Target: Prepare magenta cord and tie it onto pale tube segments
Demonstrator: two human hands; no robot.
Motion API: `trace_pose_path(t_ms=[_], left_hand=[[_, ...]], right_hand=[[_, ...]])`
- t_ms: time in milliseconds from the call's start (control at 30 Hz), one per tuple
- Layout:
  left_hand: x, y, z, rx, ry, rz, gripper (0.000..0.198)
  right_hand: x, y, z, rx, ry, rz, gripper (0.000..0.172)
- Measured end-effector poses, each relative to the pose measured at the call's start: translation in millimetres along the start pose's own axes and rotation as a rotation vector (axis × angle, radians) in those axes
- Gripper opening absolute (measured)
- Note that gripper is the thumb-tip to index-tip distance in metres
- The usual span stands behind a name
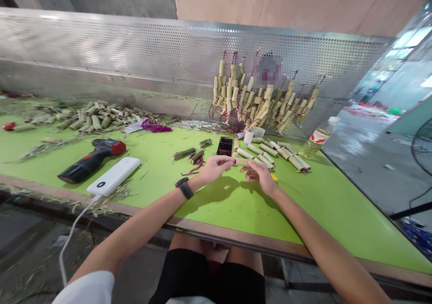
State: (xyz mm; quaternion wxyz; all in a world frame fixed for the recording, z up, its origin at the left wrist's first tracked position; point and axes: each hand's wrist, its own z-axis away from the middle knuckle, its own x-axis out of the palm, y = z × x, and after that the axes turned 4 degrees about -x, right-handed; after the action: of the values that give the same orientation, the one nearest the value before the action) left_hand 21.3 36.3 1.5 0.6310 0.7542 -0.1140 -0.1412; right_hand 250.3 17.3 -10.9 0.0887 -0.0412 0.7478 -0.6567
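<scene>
A short pale green tube [242,162], like cut bamboo, is held level between both hands above the green tabletop [216,209]. My left hand [217,167], with a dark watch on the wrist, pinches something small and dark red at the tube's left end. Around the right end of the tube, the fingers of my right hand [260,174] are closed. Just behind the hands lie several more cut tubes [266,149] and a black phone [224,146]. Left of my left hand are a few greener pieces [184,153] with purple string [199,163].
Strung tubes [266,101] hang on the perforated metal panel [151,56]. A bottle of yellowish liquid [317,138] stands at the right edge. On the left are a drill [92,159], a white power bank [114,176] with a cable, and a pile of tubes [96,117].
</scene>
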Motion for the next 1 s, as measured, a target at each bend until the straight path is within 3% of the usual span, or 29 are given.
trace_pose_path(t_ms=[333,667,1000], left_hand=[[-4.8,2,-1,-0.049,-0.030,0.005,0.053],[-6.6,-12,-4,0.074,-0.141,-0.183,0.060],[-4.3,5,5,0.209,-0.338,-0.278,0.048]], right_hand=[[0,-6,3,-0.029,-0.015,-0.006,0.045],[4,-9,6,-0.062,-0.045,0.037,0.046],[3,-8,5,-0.079,-0.027,0.058,0.048]])
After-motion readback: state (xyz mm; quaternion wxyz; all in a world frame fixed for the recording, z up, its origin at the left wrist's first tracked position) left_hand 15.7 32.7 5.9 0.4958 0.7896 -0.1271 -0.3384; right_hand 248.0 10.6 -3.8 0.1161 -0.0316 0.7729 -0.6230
